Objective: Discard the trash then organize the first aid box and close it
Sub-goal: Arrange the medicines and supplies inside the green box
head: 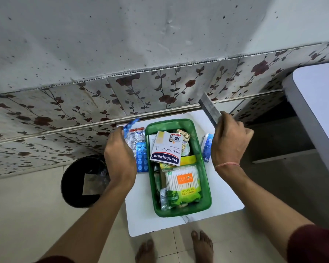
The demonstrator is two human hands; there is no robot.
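A person stands over a small white desk (pixel 224 196) holding an open green first aid box (pixel 205 179) packed with a Hansaplast plaster box (pixel 166 149) and a Tulips cotton swab pack (pixel 183 184). The left hand (pixel 120 158) pinches a blue wrapper (pixel 130 124) above blister packs (pixel 139 147) left of the box. The right hand (pixel 229 143) grips a flat silver strip (pixel 209 110). A black trash bin (pixel 84 182) sits on the floor at left.

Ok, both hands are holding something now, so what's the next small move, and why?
Probably swing the left hand over the black bin and drop the blue wrapper; the bin sits open just below it, already holding scraps, while the right hand grips a flat grey strip.
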